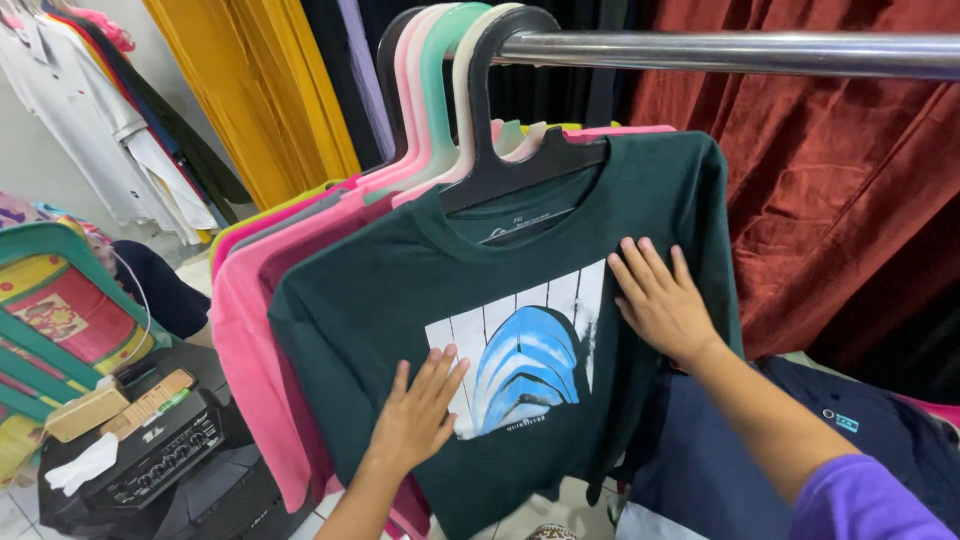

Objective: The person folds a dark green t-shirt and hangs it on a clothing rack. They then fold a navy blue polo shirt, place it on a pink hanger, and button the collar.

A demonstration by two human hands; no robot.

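Head view. A dark green T-shirt (pixel 400 330) with a blue-and-white front print hung at centre frame on a black hanger (pixel 505 150) from a metal rail (pixel 740 52) at 1 o'clock. The left hand (pixel 418 412), at 6 o'clock, lay flat and unclenched on the print's lower edge. The right hand (pixel 660 300), at 3 o'clock, pressed open-palmed on the shirt, grasping nothing. Pink shirts (pixel 245 340) hung behind at 9 o'clock.

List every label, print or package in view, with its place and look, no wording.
Neck label: inside the green T-shirt collar, small, pale print.
Chest print: between left hand and right hand, white rectangle, blue wave.
Patch: navy garment, lower right, small, teal.
Boxes: on black device, lower left, tan.
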